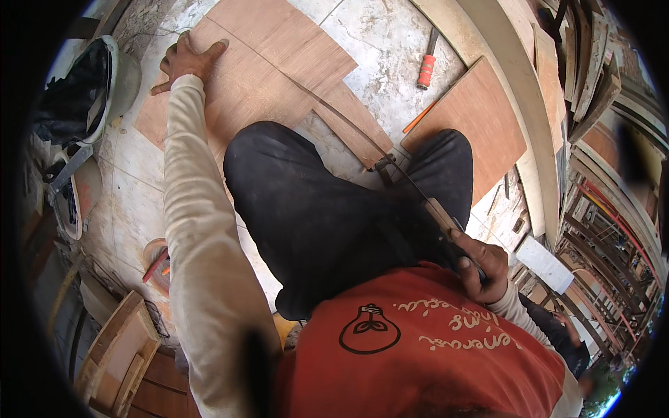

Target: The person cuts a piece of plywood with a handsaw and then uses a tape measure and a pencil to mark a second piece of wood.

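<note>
My left hand (189, 61) lies with its fingers spread on the far left part of a thin brown plywood sheet (258, 90). My right hand (484, 265) is wrapped round the wooden handle (440, 216) of a handsaw, close to my right hip. The saw's long narrow blade (341, 120) slants away to the far left across the plywood, in line with a thin dark line that runs on over the sheet. A narrow strip of the plywood (357, 136) lies beneath the blade, reaching between my knees. My legs are bent on either side of it.
A red-handled tool (426, 70) and an orange pencil (419, 117) lie on the tiled floor beyond my right knee. Another plywood panel (488, 125) rests there beside a curved board (512, 76). Pale buckets (124, 76) stand at left, a wooden box (122, 348) near left.
</note>
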### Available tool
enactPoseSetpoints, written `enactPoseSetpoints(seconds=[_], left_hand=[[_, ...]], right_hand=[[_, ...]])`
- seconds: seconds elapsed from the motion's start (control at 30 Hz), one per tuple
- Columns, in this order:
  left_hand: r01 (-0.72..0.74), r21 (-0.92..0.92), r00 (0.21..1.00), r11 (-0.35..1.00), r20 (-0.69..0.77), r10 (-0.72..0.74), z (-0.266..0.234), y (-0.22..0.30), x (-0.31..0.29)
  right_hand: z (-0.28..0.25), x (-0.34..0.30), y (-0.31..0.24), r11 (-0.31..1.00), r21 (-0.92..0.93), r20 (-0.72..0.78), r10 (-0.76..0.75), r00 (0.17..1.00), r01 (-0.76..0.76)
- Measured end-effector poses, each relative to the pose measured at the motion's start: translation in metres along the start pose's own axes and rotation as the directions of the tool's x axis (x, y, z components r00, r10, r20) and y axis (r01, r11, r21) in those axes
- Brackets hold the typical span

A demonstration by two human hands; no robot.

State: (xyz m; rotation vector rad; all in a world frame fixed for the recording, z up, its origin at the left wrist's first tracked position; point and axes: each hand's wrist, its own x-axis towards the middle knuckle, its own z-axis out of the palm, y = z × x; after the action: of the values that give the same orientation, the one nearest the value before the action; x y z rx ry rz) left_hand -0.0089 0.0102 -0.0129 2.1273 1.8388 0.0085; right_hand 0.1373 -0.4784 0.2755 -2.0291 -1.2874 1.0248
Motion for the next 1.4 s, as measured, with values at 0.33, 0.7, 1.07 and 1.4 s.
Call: enactPoseSetpoints(seconds=[0.33, 0.7, 1.07, 1.4], left_hand=[[0.038, 0.014, 0.999, 0.999, 0.034, -0.038, 0.005, -0.01, -0.008], [-0.108, -0.006, 0.991, 0.994, -0.081, 0.107, -0.006, -0.043, -0.014], [0.446, -0.212, 0.8, 0.87, -0.341, -0.493, 0.035, -0.096, -0.222], [0.481, -0.615, 0.869, 0.625, 0.239, -0.434, 0.066, -0.182, -0.175]], right_hand=[[-0.003, -0.016, -0.003, 0.984, 0.175, -0.052, 0.03, 0.998, -0.02], [0.093, 0.154, 0.028, 0.995, 0.09, -0.114, -0.041, 0.993, 0.051], [0.093, 0.139, 0.047, 0.978, 0.119, -0.315, -0.127, 0.94, 0.172], [0.106, 0.146, 0.038, 0.954, 0.132, -0.286, -0.222, 0.932, 0.268]])
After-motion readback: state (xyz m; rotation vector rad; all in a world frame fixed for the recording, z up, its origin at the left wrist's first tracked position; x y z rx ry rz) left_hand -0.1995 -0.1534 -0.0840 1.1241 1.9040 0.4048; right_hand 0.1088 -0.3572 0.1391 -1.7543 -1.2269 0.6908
